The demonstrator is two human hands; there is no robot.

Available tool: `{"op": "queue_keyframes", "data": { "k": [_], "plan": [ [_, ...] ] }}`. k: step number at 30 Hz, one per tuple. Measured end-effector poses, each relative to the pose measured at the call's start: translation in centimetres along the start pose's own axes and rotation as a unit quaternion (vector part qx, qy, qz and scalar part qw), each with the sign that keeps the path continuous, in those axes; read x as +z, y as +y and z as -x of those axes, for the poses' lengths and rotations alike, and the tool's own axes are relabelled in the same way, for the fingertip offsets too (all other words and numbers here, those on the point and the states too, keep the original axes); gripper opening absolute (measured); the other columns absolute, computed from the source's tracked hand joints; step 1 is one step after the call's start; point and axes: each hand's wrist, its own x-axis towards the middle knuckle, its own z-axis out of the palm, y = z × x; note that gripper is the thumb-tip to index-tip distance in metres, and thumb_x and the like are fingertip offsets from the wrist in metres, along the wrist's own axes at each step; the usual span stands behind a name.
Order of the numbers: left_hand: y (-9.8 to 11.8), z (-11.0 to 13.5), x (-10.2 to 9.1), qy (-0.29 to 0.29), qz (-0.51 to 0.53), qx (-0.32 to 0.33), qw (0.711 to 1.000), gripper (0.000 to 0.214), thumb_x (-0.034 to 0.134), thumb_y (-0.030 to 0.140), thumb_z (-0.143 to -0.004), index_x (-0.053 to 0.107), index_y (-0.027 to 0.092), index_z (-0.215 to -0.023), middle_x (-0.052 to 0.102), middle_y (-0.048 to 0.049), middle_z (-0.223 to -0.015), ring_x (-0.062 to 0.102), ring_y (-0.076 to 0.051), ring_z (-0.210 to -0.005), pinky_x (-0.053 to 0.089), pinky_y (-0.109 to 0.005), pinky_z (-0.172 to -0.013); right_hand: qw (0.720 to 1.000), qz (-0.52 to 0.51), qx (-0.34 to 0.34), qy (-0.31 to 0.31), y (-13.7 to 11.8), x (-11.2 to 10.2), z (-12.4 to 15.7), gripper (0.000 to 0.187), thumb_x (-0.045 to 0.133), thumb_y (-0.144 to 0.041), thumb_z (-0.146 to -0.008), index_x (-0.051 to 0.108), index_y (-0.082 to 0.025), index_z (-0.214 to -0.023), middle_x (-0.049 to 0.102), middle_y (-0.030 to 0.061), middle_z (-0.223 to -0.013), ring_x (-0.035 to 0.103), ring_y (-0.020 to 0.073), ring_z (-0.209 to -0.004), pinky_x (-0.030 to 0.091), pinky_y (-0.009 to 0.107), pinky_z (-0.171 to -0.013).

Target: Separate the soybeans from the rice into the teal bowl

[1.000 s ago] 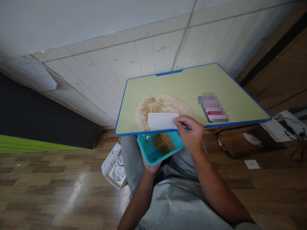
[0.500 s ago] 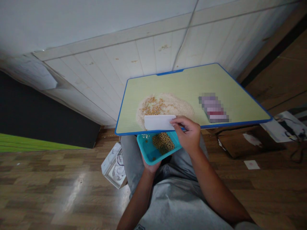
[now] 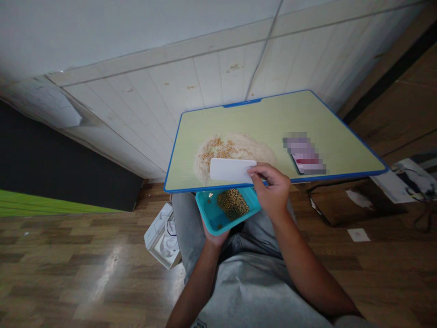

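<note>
My left hand (image 3: 215, 237) supports a turquoise plastic tray (image 3: 209, 217) from below, just under the table's near edge; most of its fingers are hidden. Inside the tray lies a heap of yellowish beans (image 3: 233, 203), with a few stray ones at the side. Between thumb and fingers, my right hand (image 3: 273, 184) grips the right end of a white rectangular card (image 3: 232, 170). The card is held over the front of a pale grain pile (image 3: 254, 148), which looks like rice. Orange-yellow beans (image 3: 218, 146) are scattered on the left part of that pile.
The pale green folding table (image 3: 273, 114) has a blue rim and stands against a panelled wall. A phone-like object (image 3: 305, 155), partly blurred out, lies on its right side. An open white box (image 3: 164, 241) sits on the floor by my left leg, a cardboard box (image 3: 355, 200) at right.
My right hand has moved the white card slightly to the right and away from me, off the table's near edge. The tray and my left hand stay nearly still.
</note>
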Motion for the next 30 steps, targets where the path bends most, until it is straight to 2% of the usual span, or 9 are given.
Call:
{"op": "queue_keyframes", "data": {
  "k": [3, 7, 11, 18, 23, 26, 30],
  "plan": [
    [0.2, 0.4, 0.7, 0.015, 0.021, 0.004, 1.000, 0.073, 0.026, 0.064, -0.119, 0.067, 0.031, -0.170, 0.056, -0.0020, -0.187, 0.043, -0.034, -0.180, 0.027, -0.065, -0.150, 1.000, 0.002, 0.009, 0.007, 0.1, -0.2, -0.1, 0.014, 0.074, -0.023, -0.097, 0.087, -0.028, -0.091, 0.090, 0.0038, -0.096, 0.087, 0.0238, -0.094, 0.073, 0.037, -0.087],
    [0.4, 1.0, 1.4, 0.021, 0.025, -0.011, 0.999, 0.079, 0.022, 0.070, -0.119, 0.055, 0.029, -0.179, 0.052, -0.0029, -0.190, 0.042, -0.034, -0.181, 0.025, -0.067, -0.151, 0.999, -0.004, 0.023, -0.025, 0.4, -0.5, -0.1, 0.013, 0.076, -0.023, -0.096, 0.087, -0.026, -0.092, 0.090, 0.0035, -0.095, 0.086, 0.0220, -0.089, 0.070, 0.033, -0.080],
    [0.5, 1.3, 1.4, 0.021, 0.029, -0.021, 0.999, 0.083, 0.018, 0.072, -0.119, 0.056, 0.028, -0.178, 0.049, -0.0037, -0.191, 0.038, -0.035, -0.182, 0.023, -0.066, -0.151, 0.999, 0.008, 0.036, -0.005, 1.0, -0.8, -0.2, 0.013, 0.076, -0.021, -0.095, 0.087, -0.026, -0.093, 0.090, 0.0026, -0.094, 0.086, 0.0214, -0.087, 0.069, 0.032, -0.078],
    [0.4, 1.3, -0.2, 0.010, 0.028, -0.027, 0.999, 0.083, 0.028, 0.076, -0.116, 0.059, 0.028, -0.176, 0.048, -0.0051, -0.192, 0.031, -0.037, -0.185, 0.020, -0.070, -0.151, 0.996, 0.051, 0.038, 0.063, 2.3, -2.1, -1.4, 0.014, 0.076, -0.017, -0.094, 0.087, -0.025, -0.096, 0.089, 0.0043, -0.099, 0.086, 0.0229, -0.092, 0.072, 0.038, -0.089],
    [0.2, 1.2, -1.4, 0.002, 0.018, -0.025, 1.000, 0.077, 0.028, 0.071, -0.117, 0.068, 0.030, -0.169, 0.054, -0.0035, -0.188, 0.034, -0.036, -0.184, 0.019, -0.069, -0.151, 0.992, 0.068, 0.034, 0.103, 3.3, -2.3, -2.5, 0.014, 0.074, -0.016, -0.092, 0.085, -0.023, -0.095, 0.087, 0.0041, -0.097, 0.085, 0.0234, -0.093, 0.073, 0.041, -0.094],
    [0.2, 1.2, -1.5, -0.004, 0.010, -0.021, 1.000, 0.077, 0.024, 0.067, -0.119, 0.079, 0.030, -0.157, 0.066, -0.0038, -0.179, 0.037, -0.038, -0.182, 0.021, -0.071, -0.150, 0.990, 0.069, 0.031, 0.121, 3.5, -2.1, -2.8, 0.014, 0.073, -0.016, -0.091, 0.084, -0.023, -0.093, 0.086, 0.0030, -0.096, 0.085, 0.0232, -0.093, 0.073, 0.042, -0.094],
    [0.4, 1.4, -1.1, -0.015, -0.013, -0.009, 1.000, 0.088, 0.011, 0.062, -0.120, 0.090, 0.029, -0.138, 0.081, -0.0017, -0.160, 0.045, -0.044, -0.178, 0.025, -0.076, -0.147, 0.986, 0.054, 0.004, 0.158, 3.3, -1.7, -3.1, 0.013, 0.072, -0.016, -0.091, 0.082, -0.024, -0.091, 0.084, 0.0026, -0.095, 0.083, 0.0224, -0.094, 0.072, 0.043, -0.095]
  ]
}}
